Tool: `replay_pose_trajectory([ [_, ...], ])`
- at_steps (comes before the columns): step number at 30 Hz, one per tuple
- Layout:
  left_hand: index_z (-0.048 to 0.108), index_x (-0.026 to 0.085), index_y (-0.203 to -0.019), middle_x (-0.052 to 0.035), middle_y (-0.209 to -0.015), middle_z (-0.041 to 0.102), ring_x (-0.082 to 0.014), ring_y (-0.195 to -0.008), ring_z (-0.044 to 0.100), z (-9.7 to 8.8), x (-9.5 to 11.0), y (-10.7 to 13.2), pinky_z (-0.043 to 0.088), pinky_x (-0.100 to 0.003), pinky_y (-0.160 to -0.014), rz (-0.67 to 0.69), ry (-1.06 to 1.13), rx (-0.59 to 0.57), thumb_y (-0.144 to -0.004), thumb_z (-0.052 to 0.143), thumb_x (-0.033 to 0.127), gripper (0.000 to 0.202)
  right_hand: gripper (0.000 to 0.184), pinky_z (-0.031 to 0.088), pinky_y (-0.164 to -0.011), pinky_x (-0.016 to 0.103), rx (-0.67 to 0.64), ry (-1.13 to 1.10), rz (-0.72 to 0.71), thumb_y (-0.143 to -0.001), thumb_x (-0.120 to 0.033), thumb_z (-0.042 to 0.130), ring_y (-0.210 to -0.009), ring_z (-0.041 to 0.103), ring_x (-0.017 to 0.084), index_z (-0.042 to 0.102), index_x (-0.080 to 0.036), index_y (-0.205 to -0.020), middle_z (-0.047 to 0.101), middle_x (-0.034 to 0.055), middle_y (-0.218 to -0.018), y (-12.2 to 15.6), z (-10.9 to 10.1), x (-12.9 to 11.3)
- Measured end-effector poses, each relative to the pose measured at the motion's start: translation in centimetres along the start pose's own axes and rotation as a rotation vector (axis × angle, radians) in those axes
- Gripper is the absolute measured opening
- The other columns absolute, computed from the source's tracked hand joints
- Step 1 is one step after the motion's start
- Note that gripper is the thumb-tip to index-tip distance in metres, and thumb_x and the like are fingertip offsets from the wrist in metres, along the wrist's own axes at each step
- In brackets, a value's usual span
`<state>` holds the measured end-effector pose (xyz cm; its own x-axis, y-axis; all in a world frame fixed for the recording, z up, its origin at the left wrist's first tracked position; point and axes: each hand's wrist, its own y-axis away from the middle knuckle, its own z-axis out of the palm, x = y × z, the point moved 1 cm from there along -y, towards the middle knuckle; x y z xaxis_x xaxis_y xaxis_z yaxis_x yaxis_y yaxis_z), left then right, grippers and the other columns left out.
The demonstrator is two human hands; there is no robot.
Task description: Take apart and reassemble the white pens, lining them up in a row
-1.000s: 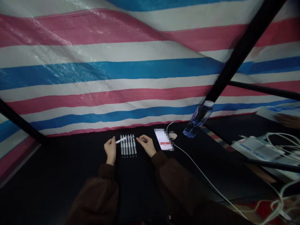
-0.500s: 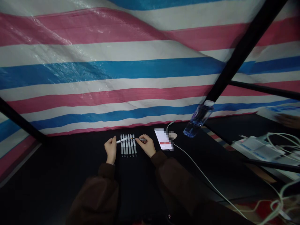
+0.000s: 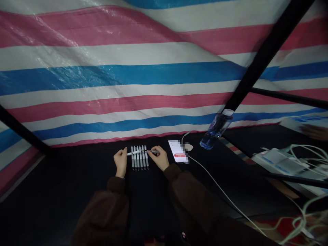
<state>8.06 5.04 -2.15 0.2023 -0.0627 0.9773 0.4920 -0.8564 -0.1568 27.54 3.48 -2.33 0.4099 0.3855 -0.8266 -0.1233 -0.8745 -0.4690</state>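
Six pens (image 3: 139, 158) lie side by side on my black table (image 3: 148, 205). My left hand (image 3: 121, 162) pinches one pen (image 3: 133, 153) and my right hand (image 3: 160, 158) pinches another pen (image 3: 153, 151), both just above the row's far end, near a phone (image 3: 175, 148).

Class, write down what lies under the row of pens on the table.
The row of pens lies on a black surface, which shows around them; the strips directly beneath the pens are covered, so they cannot be seen.
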Motion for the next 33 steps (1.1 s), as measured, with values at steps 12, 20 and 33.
replay_pose_trajectory([
  [12, 0.029, 0.019, -0.044, 0.0084, -0.041, 0.023, -0.0047, -0.040, 0.024, 0.0, 0.0, 0.0, 0.018, -0.020, -0.040, 0.030, 0.099, -0.009, -0.070, 0.056, 0.041, 0.044, 0.020, 0.035, -0.052, 0.025, -0.032, 0.030, -0.023, -0.073, -0.038, 0.060, -0.055, 0.044, 0.012, 0.055, -0.020, -0.065, 0.047, -0.0001, -0.067, 0.0, -0.2, -0.6],
  [20, 0.043, 0.016, -0.045, 0.0066, -0.039, 0.036, -0.0053, -0.041, 0.033, 0.0, 0.6, 0.4, 0.026, -0.019, -0.042, 0.034, 0.025, -0.056, -0.069, 0.059, 0.048, 0.043, 0.012, 0.035, -0.049, 0.022, -0.189, -0.103, -0.110, -0.075, -0.024, 0.055, -0.052, 0.040, 0.008, 0.060, -0.019, -0.084, 0.049, 0.0012, -0.076, 0.2, 0.5, -0.2],
  [33, 0.058, 0.012, -0.059, 0.0048, -0.048, 0.051, -0.0042, -0.041, 0.044, 0.9, 1.5, 0.7, 0.033, -0.018, -0.043, -0.179, 0.451, -0.317, -0.058, 0.074, 0.039, 0.032, 0.017, 0.037, -0.049, 0.023, -0.162, -0.263, -0.017, -0.073, -0.029, 0.062, -0.056, 0.050, 0.011, 0.068, -0.016, -0.083, 0.064, 0.0047, -0.076, 0.2, 0.9, 0.3],
])
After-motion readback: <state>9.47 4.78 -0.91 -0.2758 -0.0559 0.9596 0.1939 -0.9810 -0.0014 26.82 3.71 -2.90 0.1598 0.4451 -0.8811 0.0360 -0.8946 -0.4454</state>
